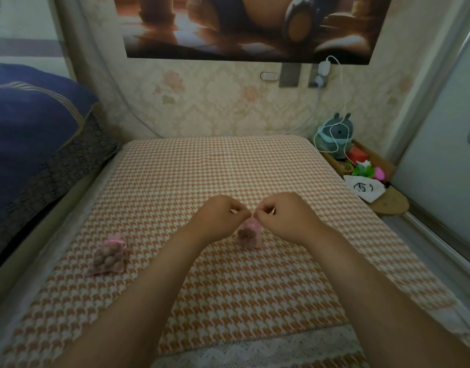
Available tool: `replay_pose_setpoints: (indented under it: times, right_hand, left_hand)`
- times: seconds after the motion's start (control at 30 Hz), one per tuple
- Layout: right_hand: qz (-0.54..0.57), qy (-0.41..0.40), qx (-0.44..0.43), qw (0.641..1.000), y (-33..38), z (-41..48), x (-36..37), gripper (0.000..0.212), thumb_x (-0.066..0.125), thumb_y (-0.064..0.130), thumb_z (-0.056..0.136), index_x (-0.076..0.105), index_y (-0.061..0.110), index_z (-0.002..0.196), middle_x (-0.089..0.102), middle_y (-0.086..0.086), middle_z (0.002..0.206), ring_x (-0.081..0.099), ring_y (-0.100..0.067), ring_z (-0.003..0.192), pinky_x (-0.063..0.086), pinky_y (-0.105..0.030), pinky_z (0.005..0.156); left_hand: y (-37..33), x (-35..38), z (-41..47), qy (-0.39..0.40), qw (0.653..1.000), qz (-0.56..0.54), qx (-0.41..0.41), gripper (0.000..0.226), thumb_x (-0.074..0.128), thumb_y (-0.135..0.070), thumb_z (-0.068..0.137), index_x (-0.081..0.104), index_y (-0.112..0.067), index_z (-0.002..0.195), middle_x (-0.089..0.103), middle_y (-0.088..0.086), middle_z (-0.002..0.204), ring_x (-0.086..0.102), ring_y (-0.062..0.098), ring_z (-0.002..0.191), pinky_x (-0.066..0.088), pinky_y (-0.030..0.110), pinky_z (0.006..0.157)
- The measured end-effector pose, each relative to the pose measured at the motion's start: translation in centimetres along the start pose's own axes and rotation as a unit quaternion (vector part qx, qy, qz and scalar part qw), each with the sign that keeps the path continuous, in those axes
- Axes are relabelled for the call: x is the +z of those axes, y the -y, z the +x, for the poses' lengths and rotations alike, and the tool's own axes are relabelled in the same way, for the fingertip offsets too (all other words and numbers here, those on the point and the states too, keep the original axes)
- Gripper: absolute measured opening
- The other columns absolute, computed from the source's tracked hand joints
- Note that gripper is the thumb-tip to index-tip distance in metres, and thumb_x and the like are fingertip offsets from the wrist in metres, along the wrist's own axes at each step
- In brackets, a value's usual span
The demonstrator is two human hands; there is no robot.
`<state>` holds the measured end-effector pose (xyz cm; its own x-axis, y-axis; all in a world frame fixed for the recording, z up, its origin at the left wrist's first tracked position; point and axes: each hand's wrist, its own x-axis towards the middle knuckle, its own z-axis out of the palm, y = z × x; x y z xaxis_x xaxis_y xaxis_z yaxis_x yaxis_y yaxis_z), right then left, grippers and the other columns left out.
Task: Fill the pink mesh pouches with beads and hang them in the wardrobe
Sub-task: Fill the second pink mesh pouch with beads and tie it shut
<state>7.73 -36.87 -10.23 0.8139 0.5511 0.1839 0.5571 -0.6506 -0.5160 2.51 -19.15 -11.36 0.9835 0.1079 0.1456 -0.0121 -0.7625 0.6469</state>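
- Over the middle of the houndstooth cloth (pixel 202 168), the left hand (pixel 218 216) and right hand (pixel 284 216) sit nearly touching. Each pinches the neck of a pink mesh pouch (pixel 251 233), which stands on the cloth with beads inside.
- Whether they pinch drawstrings or the mesh itself is too small to tell.
- The step looks like closing the neck: pull evenly to both sides and keep the pouch upright, so that no beads spill before the mouth gathers tight.
- A second pouch (pixel 107 257), filled and gathered at the neck, lies well apart to the left.
- Blue bedding (pixel 29 123) lies far left; a plush toy (pixel 335 135), a white cable (pixel 340 83) and a white cloth bag (pixel 364 189) are at right. None of them blocks the hands.
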Motion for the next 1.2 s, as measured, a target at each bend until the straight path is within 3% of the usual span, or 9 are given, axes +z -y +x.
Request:
replay_pose_setpoints:
  times: [0.13,0.27,0.47,0.63,0.8,0.9,1.03,1.2]
  right_hand:
    - [0.038,-0.038,0.007,0.999,-0.7,0.7,-0.1,0.022,0.056,0.022,0.095,0.075,0.03,0.102,0.072,0.015,0.107,0.064,-0.001,0.089,0.055,-0.029,0.083]
    - [0.018,-0.033,0.029,0.999,-1.7,1.1,0.6,0.025,0.056,0.015,0.096,0.073,0.027,0.109,0.07,0.008,0.118,0.063,-0.01,0.109,0.053,-0.034,0.095]
    - [-0.016,0.001,0.049,0.999,-2.3,2.1,2.2,0.03,0.062,0.018,0.094,0.066,0.025,0.123,0.062,0.002,0.128,0.059,-0.017,0.116,0.05,-0.038,0.099]
    - [-0.08,0.031,0.073,0.994,-2.4,3.6,4.2,0.031,0.061,0.023,0.094,0.06,0.031,0.125,0.063,0.003,0.126,0.061,-0.02,0.108,0.053,-0.038,0.087]
    - [-0.118,0.026,0.081,0.989,-2.2,4.1,5.5,0.02,0.059,0.016,0.091,0.06,0.033,0.102,0.066,0.005,0.106,0.06,-0.019,0.09,0.046,-0.031,0.07]
    - [-0.109,0.004,0.086,0.99,-2.2,4.2,6.0,0.019,0.061,0.019,0.09,0.061,0.03,0.105,0.065,0.006,0.103,0.061,-0.02,0.09,0.049,-0.033,0.073]
    - [-0.093,-0.007,0.099,0.991,-2.5,4.3,6.6,0.018,0.055,0.017,0.093,0.061,0.031,0.102,0.065,0.006,0.097,0.062,-0.019,0.087,0.048,-0.033,0.071]
    - [-0.069,-0.029,0.093,0.993,-1.6,4.1,5.5,0.023,0.057,0.022,0.095,0.061,0.028,0.116,0.066,0.008,0.103,0.062,-0.016,0.092,0.051,-0.033,0.077]
  left_hand:
    - [0.1,0.0,0.2,-0.027,0.998,-0.016,-0.049,0.03,0.064,-0.035,0.087,0.077,-0.01,0.077,0.073,0.012,0.073,0.067,0.028,0.071,0.056,0.044,0.068]
    - [0.1,-0.5,0.0,-0.037,0.997,-0.03,-0.059,0.023,0.069,-0.029,0.085,0.077,-0.013,0.07,0.073,0.008,0.068,0.069,0.025,0.067,0.058,0.042,0.067]
    - [0.0,-1.2,-0.4,-0.053,0.995,-0.034,-0.083,0.025,0.068,-0.026,0.083,0.075,-0.006,0.068,0.071,0.016,0.07,0.069,0.03,0.069,0.058,0.042,0.064]
    - [0.6,-2.0,-0.8,-0.043,0.994,-0.013,-0.1,0.021,0.067,-0.022,0.083,0.077,-0.011,0.069,0.072,0.006,0.066,0.07,0.021,0.066,0.06,0.038,0.067]
    - [1.2,-2.6,-1.0,-0.035,0.994,0.006,-0.104,0.019,0.067,-0.024,0.085,0.078,-0.013,0.075,0.072,0.001,0.068,0.068,0.018,0.063,0.06,0.035,0.068]
    - [1.2,-2.5,-1.2,-0.024,0.996,0.012,-0.087,0.014,0.066,-0.027,0.087,0.079,-0.022,0.085,0.075,-0.007,0.084,0.066,0.009,0.073,0.057,0.03,0.072]
    - [1.2,-2.2,-1.2,-0.01,0.997,-0.005,-0.078,0.018,0.062,-0.021,0.087,0.079,-0.025,0.093,0.074,-0.007,0.099,0.062,0.003,0.076,0.048,0.019,0.065]
    - [1.5,-2.3,-1.3,-0.001,0.997,-0.008,-0.079,0.022,0.057,-0.019,0.089,0.078,-0.025,0.096,0.072,-0.004,0.104,0.065,0.01,0.089,0.054,0.028,0.079]
